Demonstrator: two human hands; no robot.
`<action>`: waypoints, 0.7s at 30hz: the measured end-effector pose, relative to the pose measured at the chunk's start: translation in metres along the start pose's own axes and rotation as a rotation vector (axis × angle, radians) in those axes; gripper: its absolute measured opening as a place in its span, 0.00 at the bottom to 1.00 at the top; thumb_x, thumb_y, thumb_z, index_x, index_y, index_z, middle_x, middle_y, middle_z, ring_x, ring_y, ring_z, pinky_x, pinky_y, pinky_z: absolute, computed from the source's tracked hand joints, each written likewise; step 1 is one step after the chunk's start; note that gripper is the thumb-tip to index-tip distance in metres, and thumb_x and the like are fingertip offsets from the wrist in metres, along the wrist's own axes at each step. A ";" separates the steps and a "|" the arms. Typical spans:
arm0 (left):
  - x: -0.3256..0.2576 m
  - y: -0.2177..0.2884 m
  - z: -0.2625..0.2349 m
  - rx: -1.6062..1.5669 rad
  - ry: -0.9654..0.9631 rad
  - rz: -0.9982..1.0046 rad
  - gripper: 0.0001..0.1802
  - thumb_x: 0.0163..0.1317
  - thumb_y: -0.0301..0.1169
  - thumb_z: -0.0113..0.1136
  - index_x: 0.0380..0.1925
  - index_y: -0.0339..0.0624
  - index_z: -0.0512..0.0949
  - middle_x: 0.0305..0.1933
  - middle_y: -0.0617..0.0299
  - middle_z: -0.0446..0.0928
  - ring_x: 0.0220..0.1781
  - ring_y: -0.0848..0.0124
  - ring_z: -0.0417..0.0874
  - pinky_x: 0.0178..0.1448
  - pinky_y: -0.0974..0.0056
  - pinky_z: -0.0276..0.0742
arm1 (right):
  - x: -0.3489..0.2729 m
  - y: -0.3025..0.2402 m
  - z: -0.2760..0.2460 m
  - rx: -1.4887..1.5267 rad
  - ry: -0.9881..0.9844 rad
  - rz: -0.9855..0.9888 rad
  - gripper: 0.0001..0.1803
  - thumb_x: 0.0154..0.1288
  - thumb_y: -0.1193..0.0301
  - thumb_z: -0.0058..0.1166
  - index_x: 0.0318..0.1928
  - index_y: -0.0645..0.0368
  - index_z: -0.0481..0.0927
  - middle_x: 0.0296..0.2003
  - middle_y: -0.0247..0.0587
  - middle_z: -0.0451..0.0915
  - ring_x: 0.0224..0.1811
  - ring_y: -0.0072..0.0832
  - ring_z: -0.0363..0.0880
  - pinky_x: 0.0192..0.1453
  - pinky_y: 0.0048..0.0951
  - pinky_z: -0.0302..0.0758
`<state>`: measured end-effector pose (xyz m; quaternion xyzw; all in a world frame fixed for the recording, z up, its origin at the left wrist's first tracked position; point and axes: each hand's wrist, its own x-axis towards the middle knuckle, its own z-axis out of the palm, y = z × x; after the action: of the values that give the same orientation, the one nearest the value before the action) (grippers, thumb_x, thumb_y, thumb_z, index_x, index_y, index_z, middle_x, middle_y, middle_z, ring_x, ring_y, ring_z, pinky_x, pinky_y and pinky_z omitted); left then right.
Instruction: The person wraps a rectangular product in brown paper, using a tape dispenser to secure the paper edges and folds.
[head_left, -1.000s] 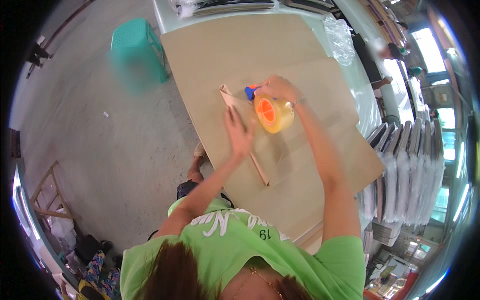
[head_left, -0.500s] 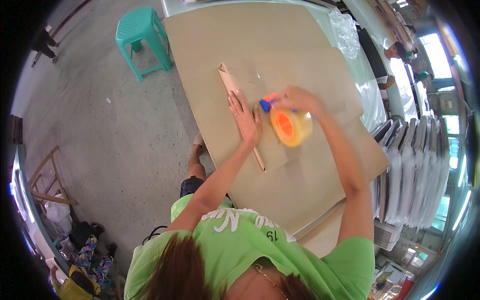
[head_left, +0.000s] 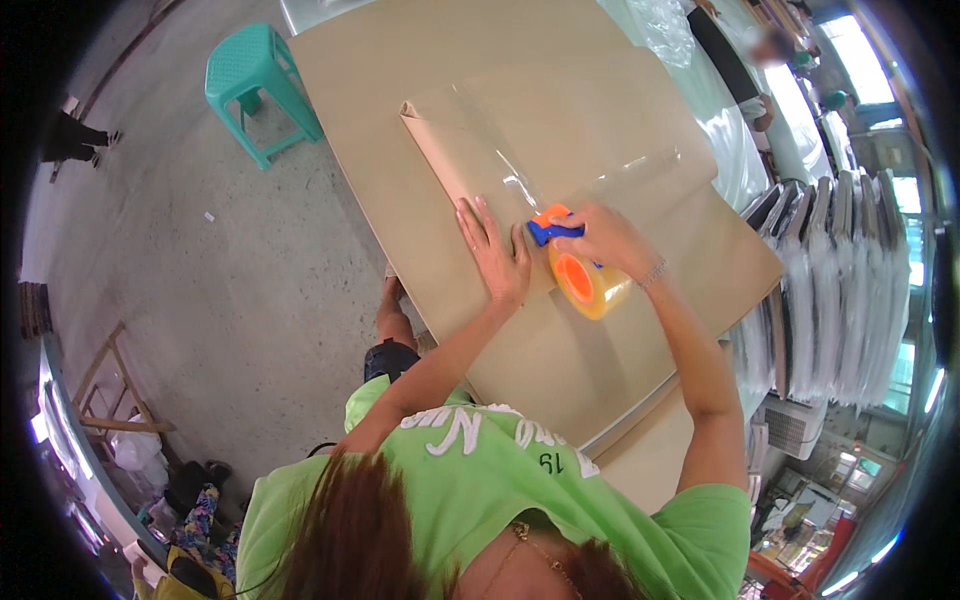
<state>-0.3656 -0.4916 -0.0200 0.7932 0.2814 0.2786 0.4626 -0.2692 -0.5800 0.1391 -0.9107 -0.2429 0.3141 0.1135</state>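
My left hand (head_left: 497, 262) lies flat with fingers stretched on a folded edge of brown paper (head_left: 432, 150), which runs slantwise across a large brown sheet (head_left: 350, 90). To its right, my right hand (head_left: 612, 243) grips an orange and blue tape dispenser (head_left: 556, 229) by its top. A thick roll of clear yellowish tape (head_left: 600, 296) with an orange core sits on the dispenser. The blue cutting end is close to my left thumb. Beyond the dispenser, a shiny clear strip (head_left: 518, 187) glints on the paper. Whether it joins the roll, I cannot tell.
A green plastic stool (head_left: 255, 80) stands on the floor beyond the table's left edge. Plastic-wrapped panels (head_left: 820, 290) stand in a row at right. Clear plastic film (head_left: 735, 150) covers the surface beyond. A person's arm (head_left: 762, 113) shows at far right.
My right hand has brought the tape dispenser a little nearer to me, and its blur is gone. My left hand still presses on the paper. The whole view has shifted slightly.
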 end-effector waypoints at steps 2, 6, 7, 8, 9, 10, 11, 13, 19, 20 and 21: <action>0.003 -0.002 -0.001 -0.014 0.013 -0.003 0.41 0.65 0.31 0.55 0.73 0.42 0.46 0.77 0.41 0.38 0.77 0.41 0.40 0.77 0.46 0.45 | -0.015 0.012 0.006 0.040 0.058 -0.084 0.19 0.55 0.59 0.61 0.44 0.56 0.85 0.27 0.48 0.80 0.23 0.38 0.78 0.34 0.36 0.74; 0.002 -0.001 -0.003 -0.003 0.043 0.033 0.40 0.65 0.31 0.55 0.73 0.44 0.47 0.77 0.41 0.39 0.77 0.41 0.40 0.77 0.46 0.45 | -0.056 0.035 0.026 -0.026 0.054 -0.057 0.24 0.58 0.56 0.62 0.53 0.53 0.81 0.44 0.51 0.76 0.42 0.44 0.78 0.45 0.36 0.75; 0.001 -0.001 -0.003 0.000 0.037 0.035 0.40 0.65 0.31 0.55 0.73 0.44 0.47 0.77 0.41 0.39 0.77 0.41 0.40 0.77 0.46 0.46 | -0.070 0.044 0.033 -0.002 0.076 -0.055 0.25 0.58 0.56 0.61 0.54 0.51 0.81 0.46 0.51 0.76 0.43 0.45 0.79 0.45 0.38 0.76; 0.001 -0.001 -0.003 0.004 0.032 0.036 0.40 0.65 0.31 0.55 0.73 0.45 0.48 0.77 0.40 0.39 0.77 0.41 0.40 0.77 0.46 0.46 | -0.080 0.048 0.039 0.022 0.098 -0.055 0.25 0.58 0.55 0.61 0.55 0.50 0.80 0.49 0.51 0.76 0.43 0.47 0.79 0.45 0.40 0.78; 0.000 0.000 -0.002 0.006 0.023 0.040 0.40 0.65 0.30 0.55 0.73 0.45 0.48 0.77 0.40 0.39 0.77 0.41 0.40 0.77 0.46 0.46 | -0.089 0.046 0.042 -0.013 0.101 -0.015 0.25 0.58 0.56 0.61 0.56 0.49 0.79 0.49 0.51 0.76 0.43 0.47 0.80 0.45 0.41 0.78; 0.000 -0.001 -0.002 0.004 0.022 0.031 0.40 0.65 0.30 0.55 0.73 0.45 0.48 0.77 0.41 0.39 0.77 0.41 0.40 0.77 0.46 0.46 | -0.098 0.041 0.043 -0.048 0.102 0.026 0.26 0.58 0.56 0.61 0.57 0.47 0.79 0.48 0.51 0.75 0.43 0.47 0.80 0.46 0.41 0.78; 0.000 -0.001 -0.002 0.002 0.021 0.022 0.40 0.65 0.30 0.55 0.73 0.46 0.49 0.77 0.41 0.38 0.77 0.41 0.40 0.76 0.46 0.46 | -0.105 0.037 0.045 -0.082 0.103 0.065 0.26 0.58 0.57 0.61 0.58 0.45 0.78 0.48 0.51 0.75 0.43 0.48 0.80 0.46 0.41 0.78; 0.001 -0.001 -0.002 0.002 0.025 0.023 0.39 0.65 0.30 0.55 0.73 0.46 0.49 0.77 0.41 0.38 0.77 0.41 0.40 0.76 0.46 0.46 | -0.116 0.041 0.054 -0.099 0.130 0.022 0.27 0.58 0.58 0.61 0.60 0.42 0.76 0.49 0.50 0.74 0.41 0.48 0.80 0.46 0.42 0.78; 0.000 -0.001 -0.005 0.006 0.020 0.032 0.38 0.66 0.31 0.55 0.73 0.45 0.51 0.77 0.41 0.38 0.77 0.41 0.41 0.76 0.45 0.45 | -0.113 0.047 0.071 -0.070 0.163 -0.010 0.25 0.56 0.59 0.62 0.56 0.46 0.79 0.46 0.50 0.74 0.37 0.47 0.80 0.42 0.40 0.78; -0.001 0.000 -0.005 0.016 0.014 0.035 0.37 0.66 0.31 0.54 0.73 0.46 0.51 0.77 0.41 0.38 0.77 0.41 0.41 0.76 0.44 0.45 | -0.107 0.054 0.072 -0.061 0.168 -0.034 0.25 0.56 0.59 0.62 0.55 0.47 0.79 0.46 0.50 0.73 0.37 0.46 0.80 0.41 0.40 0.78; -0.002 0.001 -0.003 0.024 0.002 0.044 0.36 0.66 0.32 0.54 0.73 0.46 0.52 0.77 0.41 0.39 0.77 0.41 0.41 0.76 0.43 0.45 | -0.102 0.059 0.069 -0.075 0.150 -0.042 0.23 0.54 0.59 0.62 0.52 0.48 0.81 0.43 0.49 0.75 0.35 0.46 0.80 0.39 0.39 0.78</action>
<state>-0.3691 -0.4914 -0.0185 0.8045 0.2676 0.2860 0.4465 -0.3607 -0.6788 0.1167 -0.9300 -0.2642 0.2334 0.1037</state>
